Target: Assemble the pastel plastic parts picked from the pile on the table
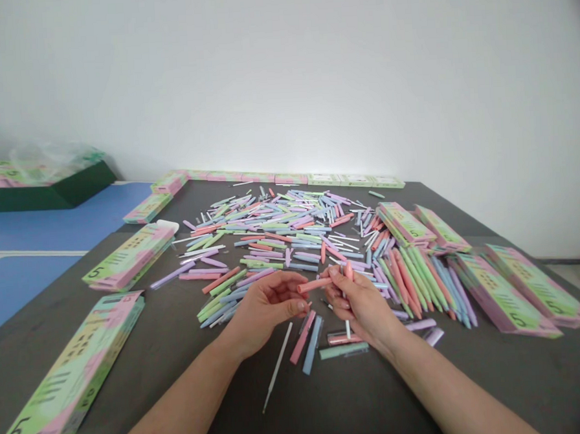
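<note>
My left hand and my right hand meet over a dark table. Between them they pinch a pink pen barrel, held level, with fingers curled on each end. My right hand also grips a second pink piece upright and a thin white refill that pokes out below the palm. Just under the hands lie a white refill, a pink barrel, a blue barrel and a green capped pen.
A wide heap of pastel pen parts covers the table's middle. A row of assembled pens lies at right. Flat green and pink boxes sit at left and right. A blue surface lies at far left.
</note>
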Motion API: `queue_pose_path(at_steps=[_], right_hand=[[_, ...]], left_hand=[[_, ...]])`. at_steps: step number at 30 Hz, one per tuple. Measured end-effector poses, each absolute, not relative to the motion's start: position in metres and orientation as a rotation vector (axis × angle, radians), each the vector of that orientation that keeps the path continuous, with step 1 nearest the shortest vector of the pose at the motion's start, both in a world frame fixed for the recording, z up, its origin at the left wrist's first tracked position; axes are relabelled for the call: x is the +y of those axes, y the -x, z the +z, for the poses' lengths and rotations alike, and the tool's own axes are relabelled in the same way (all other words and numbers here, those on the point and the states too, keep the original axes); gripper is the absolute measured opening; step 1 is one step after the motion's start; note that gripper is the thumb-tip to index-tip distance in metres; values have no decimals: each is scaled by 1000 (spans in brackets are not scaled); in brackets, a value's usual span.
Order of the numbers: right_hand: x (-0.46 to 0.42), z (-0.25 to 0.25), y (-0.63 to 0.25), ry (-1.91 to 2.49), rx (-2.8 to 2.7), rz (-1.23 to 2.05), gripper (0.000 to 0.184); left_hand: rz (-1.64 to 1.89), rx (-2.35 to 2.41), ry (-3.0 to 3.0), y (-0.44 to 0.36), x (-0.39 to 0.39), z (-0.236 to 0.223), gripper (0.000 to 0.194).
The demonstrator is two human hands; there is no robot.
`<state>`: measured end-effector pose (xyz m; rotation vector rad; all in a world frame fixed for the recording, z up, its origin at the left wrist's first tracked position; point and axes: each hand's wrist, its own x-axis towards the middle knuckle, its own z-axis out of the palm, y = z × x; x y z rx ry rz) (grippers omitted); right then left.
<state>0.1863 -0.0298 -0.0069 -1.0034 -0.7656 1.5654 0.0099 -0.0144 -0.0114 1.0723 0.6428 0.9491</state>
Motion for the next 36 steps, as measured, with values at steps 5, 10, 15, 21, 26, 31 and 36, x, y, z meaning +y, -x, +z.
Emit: queue_pose_path(at_steps=[5, 10, 15, 21, 26, 31, 36], right_hand=[[-31, -9, -183, 982, -750, 1625, 33], [-31, -12, -183, 1002, -773, 1648, 36], [-24, -13, -191, 1091, -776, 1452, 34], [-19, -9, -199, 1042, -764, 1329, 22], [-21, -3, -199, 930, -788, 1349, 22], [-24, 2, -198, 865, -805, 1306, 24], [-27, 11, -194, 858, -815, 1228, 23]], left_hand=[[994, 730, -1144, -13, -15, -13, 26], [1036, 773, -1162, -11, -13, -14, 22], [1067, 853, -1199, -9, -12, -12, 23], [1035, 937, -1263, -8, -12, -6, 25], [968, 881, -1361, -8, -13, -2, 21], [923, 809, -1328, -11, -14, -1, 19], [873, 767, -1374, -12, -16, -5, 23]])
